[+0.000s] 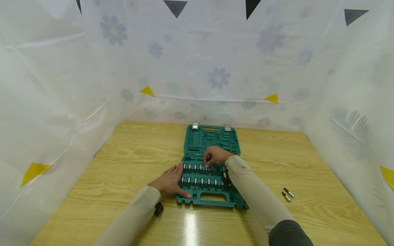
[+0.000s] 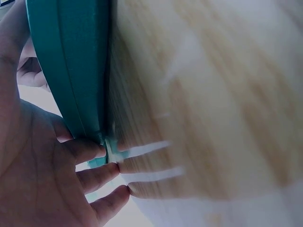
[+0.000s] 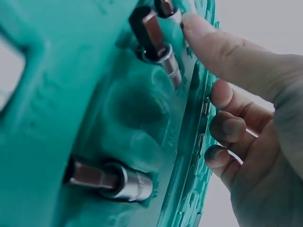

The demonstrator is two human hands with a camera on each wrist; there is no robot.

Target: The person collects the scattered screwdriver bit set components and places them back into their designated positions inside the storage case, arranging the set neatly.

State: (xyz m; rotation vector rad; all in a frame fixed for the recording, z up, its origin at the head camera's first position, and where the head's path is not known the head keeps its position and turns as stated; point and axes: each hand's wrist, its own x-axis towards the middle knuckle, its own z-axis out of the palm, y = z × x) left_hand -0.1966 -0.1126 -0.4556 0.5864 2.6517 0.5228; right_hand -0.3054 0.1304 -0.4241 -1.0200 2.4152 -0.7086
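Note:
A green plastic tool case [image 1: 212,204] lies open on the table, its base holding two rows of bit sockets [image 1: 195,181]. My right hand [image 1: 216,155] reaches over the back row with curled fingers and pinches one bit socket [image 3: 165,7] there; the index fingertip is hidden behind it. Two more bit sockets, one a large hex bit [image 3: 147,31], stand in their slots nearby in the right wrist view. Spread along the base's left side, my left hand [image 1: 168,180] touches its edge, thumb over the front corner. Its fingertips meet the table beside the case wall [image 2: 75,56].
Two loose bit sockets [image 1: 288,194] lie on the wooden table [image 1: 147,143] to the right of the case. The case lid [image 1: 212,138] leans back behind the base, with two metal latches [image 1: 195,125] at its far edge. White patterned sheeting [image 1: 191,61] encloses the table.

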